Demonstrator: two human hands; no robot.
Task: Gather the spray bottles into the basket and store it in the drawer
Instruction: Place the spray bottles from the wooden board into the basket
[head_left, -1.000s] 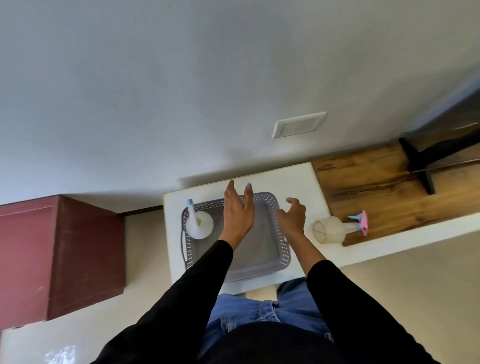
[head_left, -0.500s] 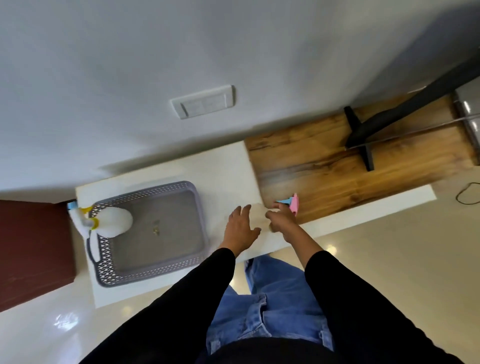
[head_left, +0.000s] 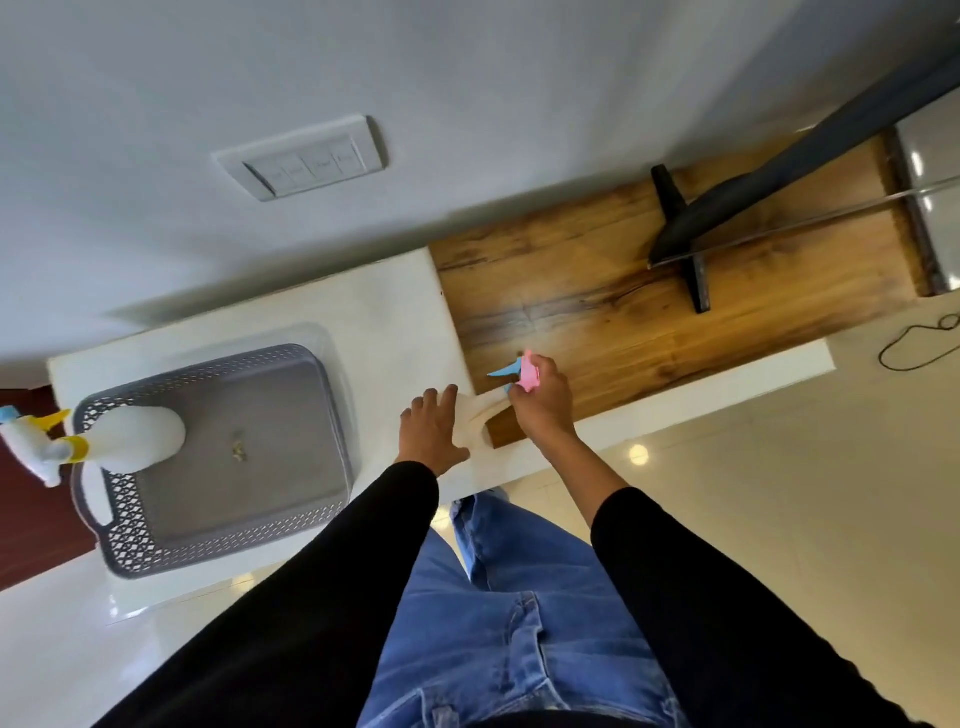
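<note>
A grey perforated basket (head_left: 291, 410) sits on the white counter (head_left: 395, 322) at the left. A white spray bottle with a yellow collar and blue nozzle (head_left: 132, 439) stands in the basket's left end. A second, cream spray bottle with a pink and blue head (head_left: 480, 408) lies at the seam of white counter and wooden top. My right hand (head_left: 543, 402) is closed around its neck and pink head. My left hand (head_left: 434, 428) rests on its body, fingers spread over it.
A wooden top (head_left: 623, 306) extends to the right, bearing a dark stand with a metal rod (head_left: 691, 228). A switch plate (head_left: 306, 158) is on the wall. A dark red cabinet (head_left: 26, 525) stands left. A black cable (head_left: 919, 345) lies on the tiled floor.
My view has swung right and closer. My right hand has moved up the cream bottle to grip its neck and pink head, and my left hand has settled on the bottle's body.
</note>
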